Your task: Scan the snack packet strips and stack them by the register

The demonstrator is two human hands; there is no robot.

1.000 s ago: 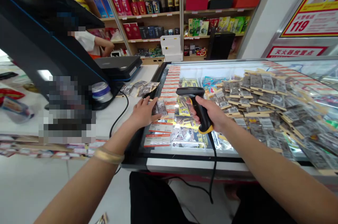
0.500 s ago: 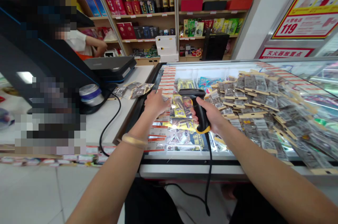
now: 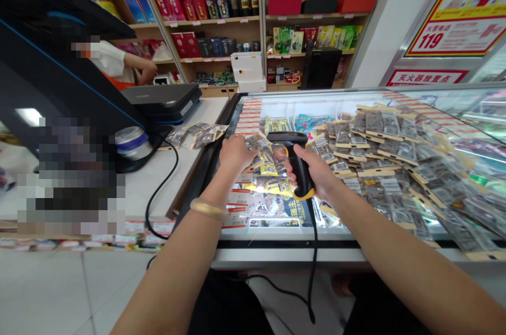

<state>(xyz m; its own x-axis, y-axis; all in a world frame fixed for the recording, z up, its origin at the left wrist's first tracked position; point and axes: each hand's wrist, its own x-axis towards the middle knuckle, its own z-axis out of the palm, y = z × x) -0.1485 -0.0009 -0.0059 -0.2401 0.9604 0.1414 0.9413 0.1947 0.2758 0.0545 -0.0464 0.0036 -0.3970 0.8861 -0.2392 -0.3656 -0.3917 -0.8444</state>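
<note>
My right hand [image 3: 316, 169] is wrapped round the grip of a black and yellow barcode scanner [image 3: 299, 164], its head turned left above the glass top. Left of it, my left hand [image 3: 236, 153] has its fingers closed on a clear packet with dark contents [image 3: 256, 144], just in front of the scanner head. A heap of similar packets [image 3: 379, 132] with tan edges covers the right part of the glass. Several more packets [image 3: 207, 136] lie on the white counter at the left.
The scanner's black cable hangs over the freezer's front edge [image 3: 276, 255]. At the left stand a dark monitor [image 3: 75, 92], a flat black device [image 3: 162, 100] and a tin [image 3: 132, 143]. A person's arm [image 3: 138, 65] shows behind them; stocked shelves [image 3: 221, 21] line the back.
My left hand has moved slightly right, and the packet at its fingers now shows clearly near the scanner head. The right hand and scanner have hardly moved.
</note>
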